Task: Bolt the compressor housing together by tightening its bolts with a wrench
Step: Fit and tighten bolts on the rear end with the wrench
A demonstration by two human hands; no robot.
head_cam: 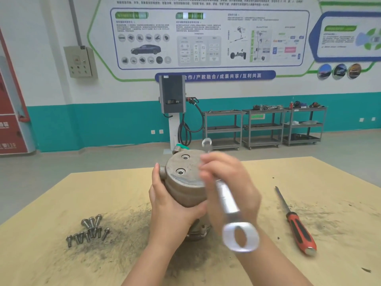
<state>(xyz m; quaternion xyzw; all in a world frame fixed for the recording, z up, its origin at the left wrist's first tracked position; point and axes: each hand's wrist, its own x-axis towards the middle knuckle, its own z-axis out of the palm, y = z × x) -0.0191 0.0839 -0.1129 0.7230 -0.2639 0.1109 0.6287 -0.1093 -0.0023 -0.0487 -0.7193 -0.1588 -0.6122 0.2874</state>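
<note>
Workshop counter (61, 203), centre: my left hand (171, 205) steadies compressor housing (185, 182); right hand (231, 182) grasps wrench (228, 205). Loose bolts (88, 230) lie near left, so tightening looks unfinished.

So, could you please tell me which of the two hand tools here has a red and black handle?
The screwdriver lying on the table, right of the housing; the silver wrench is in the right hand.
</note>
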